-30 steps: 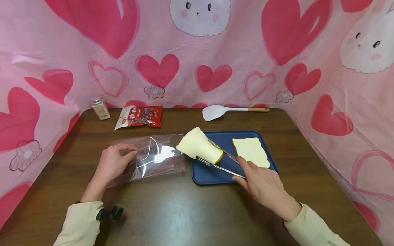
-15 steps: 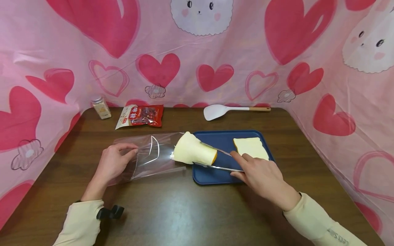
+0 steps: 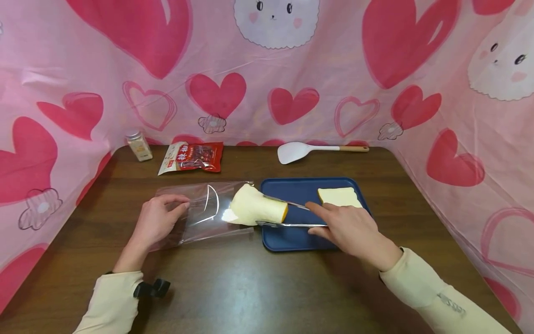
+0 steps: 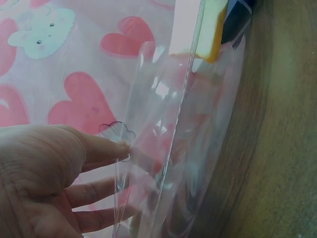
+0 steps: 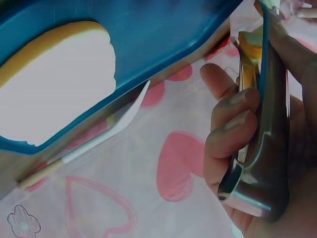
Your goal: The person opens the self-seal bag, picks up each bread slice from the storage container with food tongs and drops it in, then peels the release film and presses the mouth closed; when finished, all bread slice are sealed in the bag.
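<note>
A clear plastic bag (image 3: pixel 204 227) lies on the wooden table with its mouth toward the blue tray (image 3: pixel 288 185). My left hand (image 3: pixel 160 220) pinches the bag's film between thumb and fingers, as the left wrist view shows. In my right hand (image 3: pixel 350 232) are metal tongs (image 3: pixel 298 225), their arms spread along both sides of a bread slice (image 3: pixel 256 206). The slice is curled, its right end narrowed between the arms. Its wide left end overlaps the bag at the mouth. Another bread slice (image 5: pixel 59 84) lies flat on the tray, partly behind my right hand in the head view.
Along the back of the table stand a small seasoning jar (image 3: pixel 139 146), a red and white food packet (image 3: pixel 200 157) and a white spatula (image 3: pixel 292 152) with a wooden handle. A pink heart-print cloth (image 3: pixel 258 120) encloses the back and sides.
My right hand has moved left with the tongs, carrying the bread slice off the tray's left side and into the bag's mouth area. The left hand keeps its hold on the bag.
</note>
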`<action>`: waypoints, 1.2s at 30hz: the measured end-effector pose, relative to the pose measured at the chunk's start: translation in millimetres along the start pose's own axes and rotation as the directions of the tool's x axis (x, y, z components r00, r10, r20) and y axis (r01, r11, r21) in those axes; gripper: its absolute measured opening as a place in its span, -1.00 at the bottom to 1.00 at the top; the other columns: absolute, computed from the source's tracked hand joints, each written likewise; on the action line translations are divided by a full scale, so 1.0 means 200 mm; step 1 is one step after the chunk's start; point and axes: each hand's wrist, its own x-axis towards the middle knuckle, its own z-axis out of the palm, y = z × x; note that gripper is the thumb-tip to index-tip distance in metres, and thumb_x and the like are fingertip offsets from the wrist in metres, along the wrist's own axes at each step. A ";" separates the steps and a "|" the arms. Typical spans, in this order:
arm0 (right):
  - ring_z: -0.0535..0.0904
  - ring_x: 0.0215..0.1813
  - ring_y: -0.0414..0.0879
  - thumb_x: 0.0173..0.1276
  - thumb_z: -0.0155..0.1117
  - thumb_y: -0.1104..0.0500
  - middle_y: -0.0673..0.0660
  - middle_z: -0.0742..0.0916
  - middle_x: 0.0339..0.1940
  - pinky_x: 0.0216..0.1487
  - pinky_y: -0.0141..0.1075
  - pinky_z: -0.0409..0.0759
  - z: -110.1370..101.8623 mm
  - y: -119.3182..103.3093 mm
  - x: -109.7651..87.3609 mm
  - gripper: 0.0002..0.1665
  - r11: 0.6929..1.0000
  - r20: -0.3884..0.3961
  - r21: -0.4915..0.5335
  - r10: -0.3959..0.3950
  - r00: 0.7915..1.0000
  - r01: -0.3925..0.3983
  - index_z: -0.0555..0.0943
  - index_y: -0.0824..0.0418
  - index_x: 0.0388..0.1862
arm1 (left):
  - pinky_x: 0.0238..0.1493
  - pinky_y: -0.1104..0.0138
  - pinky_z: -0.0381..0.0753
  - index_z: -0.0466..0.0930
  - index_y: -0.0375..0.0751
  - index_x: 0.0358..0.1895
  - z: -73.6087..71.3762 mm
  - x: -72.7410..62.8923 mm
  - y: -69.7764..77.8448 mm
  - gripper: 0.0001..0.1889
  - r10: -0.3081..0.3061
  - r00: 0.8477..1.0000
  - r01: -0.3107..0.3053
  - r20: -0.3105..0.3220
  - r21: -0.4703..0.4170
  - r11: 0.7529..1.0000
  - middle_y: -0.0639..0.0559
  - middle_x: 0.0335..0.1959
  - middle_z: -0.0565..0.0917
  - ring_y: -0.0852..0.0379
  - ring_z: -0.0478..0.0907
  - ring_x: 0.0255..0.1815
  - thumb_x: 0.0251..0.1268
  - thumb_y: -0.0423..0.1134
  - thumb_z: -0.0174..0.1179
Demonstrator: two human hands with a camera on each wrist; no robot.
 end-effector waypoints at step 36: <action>0.65 -0.26 -0.19 0.36 0.49 -0.21 0.03 0.82 -0.06 -0.34 -0.32 0.58 -0.01 0.18 0.20 -0.24 0.980 0.226 0.195 -0.076 0.971 0.031 0.56 -0.04 0.49 | -0.07 0.20 0.50 0.75 -0.21 0.19 -0.01 0.00 -0.02 -0.68 -0.031 0.999 0.032 0.022 -0.070 0.997 -0.28 0.15 0.76 -0.15 0.61 0.07 0.60 -0.12 0.22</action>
